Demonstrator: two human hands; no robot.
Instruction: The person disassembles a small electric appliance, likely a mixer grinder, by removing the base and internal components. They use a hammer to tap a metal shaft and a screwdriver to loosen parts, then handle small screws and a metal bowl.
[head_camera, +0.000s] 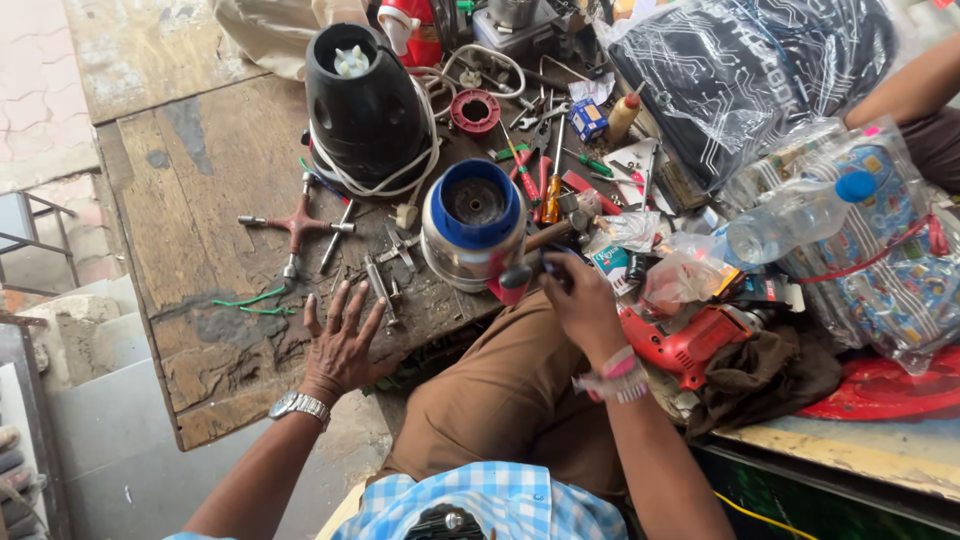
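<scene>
The right hand (578, 292) is clenched around the wooden handle of a hammer (522, 268), whose dark head touches the lower rim of a round steel motor housing with a blue plastic top (472, 225); that housing stands on the near edge of the worn wooden table (200, 190), at about eleven o'clock from the hand; a pink and white band circles the right wrist. The left hand (343, 340) is released, fingers spread, palm down on the table edge, a silver wristwatch (298, 405) at its six o'clock; just beyond its fingertips lie small metal spanners (380, 285), and at its eleven o'clock a rusty red four-way cross wrench (297, 226). At twelve o'clock from the housing sits a black blender base wrapped in white cord (365, 110). At three o'clock from the right hand rest a red power drill (690, 340) and a clear plastic bottle with a blue cap (795, 215).
</scene>
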